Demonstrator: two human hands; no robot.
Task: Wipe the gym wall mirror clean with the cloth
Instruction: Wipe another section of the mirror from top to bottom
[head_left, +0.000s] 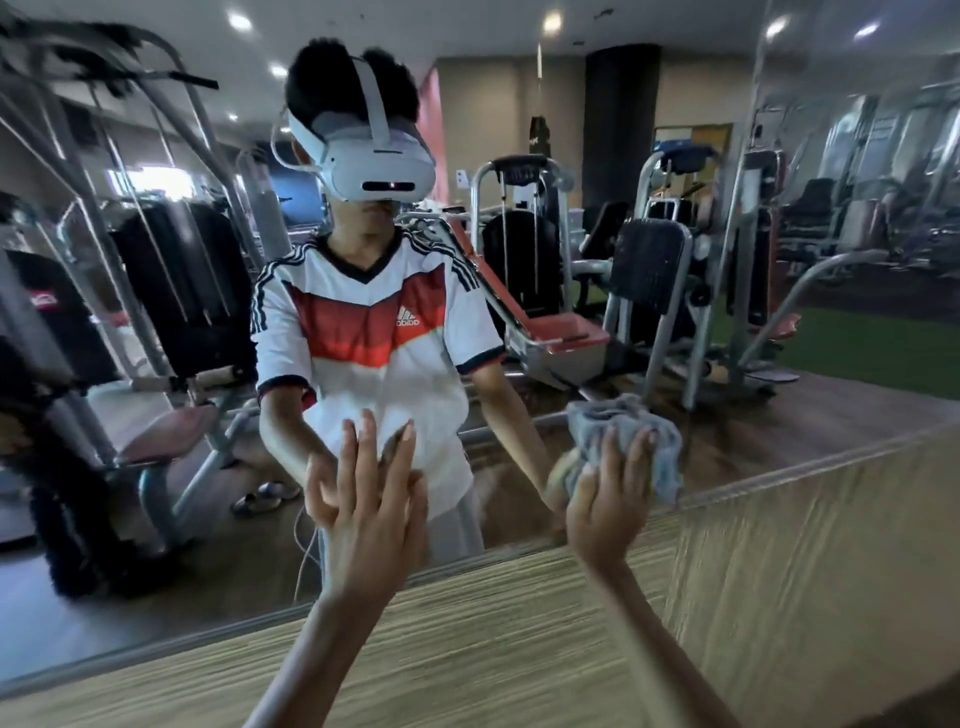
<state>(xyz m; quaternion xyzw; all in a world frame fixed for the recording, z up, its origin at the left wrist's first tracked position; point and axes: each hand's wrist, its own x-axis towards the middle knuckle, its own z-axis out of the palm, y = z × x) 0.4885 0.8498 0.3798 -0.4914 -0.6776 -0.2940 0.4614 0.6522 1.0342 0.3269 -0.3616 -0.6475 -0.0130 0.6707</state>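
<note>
Cloth (626, 423) bunched in right hand (608, 506) against mirror (519, 104), left hand (369, 504) flat.

A gym: weight machines (649, 270) reflected in a wall mirror (862, 395).

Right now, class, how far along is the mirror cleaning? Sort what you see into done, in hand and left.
Done: the cloth is picked up and bunched. In hand: the right hand grips it against the lower part of the mirror, while the left hand seems to rest open on the glass. Left: the upper right pane looks hazy and no clearly wiped patch shows, so most wiping probably remains.
</note>
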